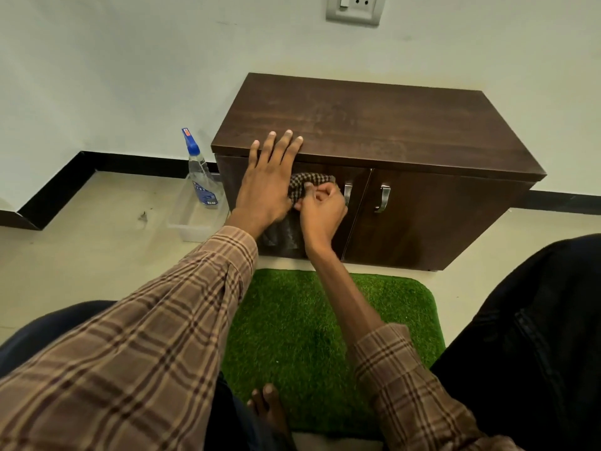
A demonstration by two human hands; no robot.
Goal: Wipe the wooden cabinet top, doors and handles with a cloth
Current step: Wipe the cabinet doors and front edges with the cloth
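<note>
A low dark wooden cabinet (pixel 374 125) stands against the wall, with two doors and two metal handles, the left handle (pixel 348 193) and the right handle (pixel 383 198). My right hand (pixel 320 211) is shut on a dark checked cloth (pixel 304 183) and presses it against the upper part of the left door (pixel 328 177), just left of that door's handle. My left hand (pixel 268 183) lies flat with fingers spread, its fingertips resting on the front left edge of the cabinet top. A streaky patch shows on the left door below the cloth.
A clear spray bottle (pixel 200 172) with a blue nozzle stands in a clear plastic tray (pixel 192 222) on the floor left of the cabinet. A green turf mat (pixel 325 320) lies in front of it. My knees and a bare foot (pixel 268 408) are at the frame's bottom.
</note>
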